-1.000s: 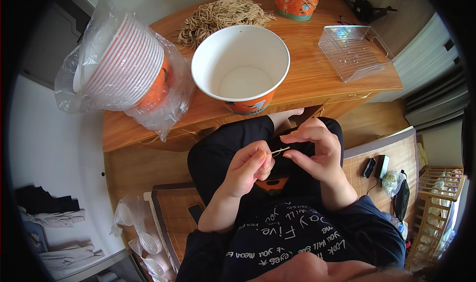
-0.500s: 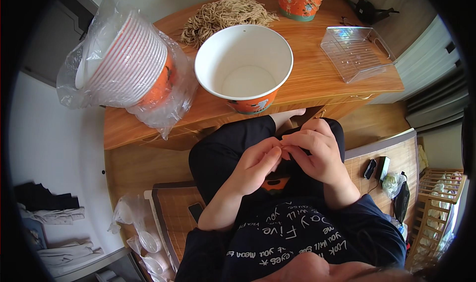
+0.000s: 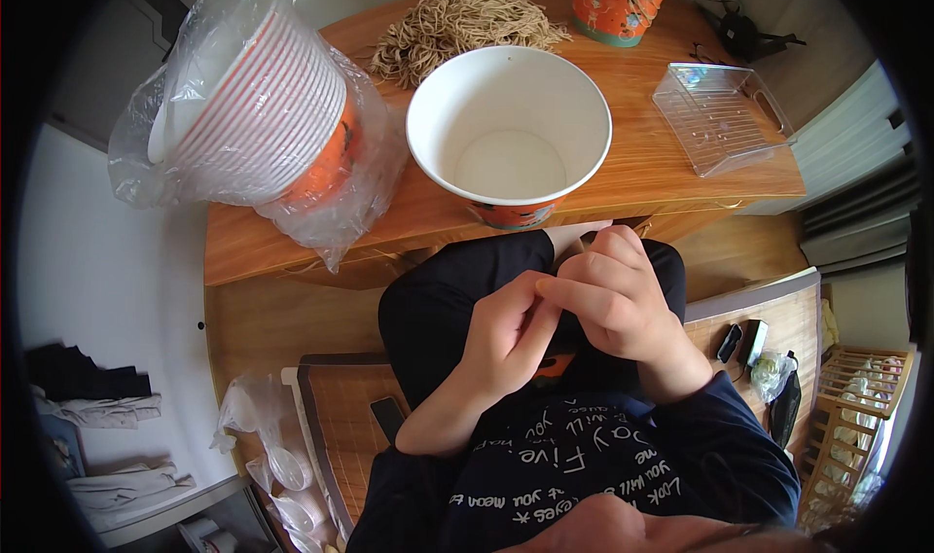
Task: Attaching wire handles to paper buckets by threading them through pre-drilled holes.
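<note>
Over my lap, my left hand (image 3: 501, 334) and my right hand (image 3: 618, 300) meet at the fingertips. Both are closed, with thumbs and fingers pressed together; whatever they may pinch is too small or hidden to make out. Just beyond them, a large white-lined paper bucket (image 3: 574, 110) with an orange printed outside stands upright near the table's front edge, and its inside looks bare. Behind it lies a heap of beige cords (image 3: 467, 30). To its left, a stack of similar paper buckets (image 3: 268, 106) leans on its side in a clear plastic bag.
The wooden table (image 3: 632, 154) bears a clear plastic tray (image 3: 725, 120) at right. Farther back stand more orange buckets (image 3: 613, 13) with cords draped on them, near a black object (image 3: 744, 37). A phone (image 3: 387, 419) lies on a mat by my left elbow.
The view has shifted slightly, so the table things appear a little to the right. My hands stay together; the right fingers have curled in more and the left thumb has moved lower.
</note>
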`<state>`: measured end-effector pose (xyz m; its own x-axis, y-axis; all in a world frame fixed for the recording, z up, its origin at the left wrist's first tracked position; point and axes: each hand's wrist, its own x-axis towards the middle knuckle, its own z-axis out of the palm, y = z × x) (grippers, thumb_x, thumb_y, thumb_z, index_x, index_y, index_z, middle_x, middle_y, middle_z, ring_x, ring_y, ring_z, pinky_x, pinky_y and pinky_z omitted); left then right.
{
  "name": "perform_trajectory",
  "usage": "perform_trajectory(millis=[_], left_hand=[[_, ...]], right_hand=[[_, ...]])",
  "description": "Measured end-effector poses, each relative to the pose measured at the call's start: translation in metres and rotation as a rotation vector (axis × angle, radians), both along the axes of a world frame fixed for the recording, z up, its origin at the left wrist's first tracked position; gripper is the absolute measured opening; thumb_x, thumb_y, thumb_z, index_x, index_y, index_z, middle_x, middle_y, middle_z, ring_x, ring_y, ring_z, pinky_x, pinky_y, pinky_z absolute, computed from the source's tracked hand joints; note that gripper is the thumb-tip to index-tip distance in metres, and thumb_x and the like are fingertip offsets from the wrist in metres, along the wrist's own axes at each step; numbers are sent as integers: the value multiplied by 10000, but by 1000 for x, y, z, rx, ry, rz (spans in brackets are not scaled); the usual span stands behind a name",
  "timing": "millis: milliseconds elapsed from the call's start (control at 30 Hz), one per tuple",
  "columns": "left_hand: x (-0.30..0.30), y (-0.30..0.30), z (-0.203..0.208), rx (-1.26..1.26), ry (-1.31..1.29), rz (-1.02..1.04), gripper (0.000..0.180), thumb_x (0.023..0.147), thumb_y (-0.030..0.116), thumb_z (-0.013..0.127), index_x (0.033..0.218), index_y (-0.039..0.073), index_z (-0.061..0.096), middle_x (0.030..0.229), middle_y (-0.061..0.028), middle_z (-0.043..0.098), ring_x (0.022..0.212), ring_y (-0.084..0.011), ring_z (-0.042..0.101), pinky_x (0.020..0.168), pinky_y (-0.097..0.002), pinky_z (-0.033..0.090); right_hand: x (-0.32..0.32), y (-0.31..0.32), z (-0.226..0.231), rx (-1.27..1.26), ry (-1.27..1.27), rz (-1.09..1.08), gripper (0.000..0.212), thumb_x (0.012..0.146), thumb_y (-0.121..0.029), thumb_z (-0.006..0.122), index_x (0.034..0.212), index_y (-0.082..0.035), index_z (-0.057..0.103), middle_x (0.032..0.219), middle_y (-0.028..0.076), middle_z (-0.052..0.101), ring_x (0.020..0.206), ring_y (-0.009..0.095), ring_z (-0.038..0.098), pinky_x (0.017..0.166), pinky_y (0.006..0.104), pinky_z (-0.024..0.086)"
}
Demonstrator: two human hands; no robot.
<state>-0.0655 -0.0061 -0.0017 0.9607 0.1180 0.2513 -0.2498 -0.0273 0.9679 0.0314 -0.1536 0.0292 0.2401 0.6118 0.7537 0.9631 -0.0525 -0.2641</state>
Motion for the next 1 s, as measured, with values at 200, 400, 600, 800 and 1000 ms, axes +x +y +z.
perform_trajectory(millis=[200, 400, 600, 800, 1000], left_hand=[[6, 12, 6, 16, -98, 55, 44, 946, -10, 604, 947, -15, 648, 705, -21, 567, 583, -57, 466, 533, -217, 364], [19, 22, 11, -38, -99, 245, 107, 954, -19, 583, 879, -31, 658, 707, -1, 596, 591, -18, 491, 529, -178, 361], [29, 23, 12, -62, -122, 365, 140, 980, -1, 564, 857, -30, 626, 649, 10, 570, 564, -11, 480, 525, -171, 352], [33, 24, 9, -48, -127, 354, 145, 979, 4, 569, 847, -27, 619, 650, 9, 572, 567, -10, 480, 519, -174, 350], [35, 20, 10, -60, -102, 354, 137, 974, -3, 571, 846, -28, 614, 649, 8, 570, 566, -9, 482, 512, -175, 352]], right_hand=[[7, 17, 17, -10, 51, 32, 518, 700, -81, 746, 1209, -118, 651, 804, -35, 597, 672, 181, 517, 648, 322, 374], [11, 13, 20, 141, 219, -51, 450, 737, -44, 800, 1153, -32, 631, 786, 10, 609, 651, 183, 503, 618, 323, 382], [14, 11, 18, 220, 219, -63, 415, 738, 4, 774, 1124, -14, 624, 732, 10, 561, 619, 164, 462, 569, 294, 367], [16, 12, 16, 223, 194, -53, 395, 721, 25, 765, 1091, -19, 634, 706, 7, 560, 616, 167, 467, 568, 292, 372], [13, 10, 18, 227, 179, -45, 341, 698, 34, 748, 1022, -24, 661, 670, 0, 551, 615, 173, 470, 570, 297, 377]])
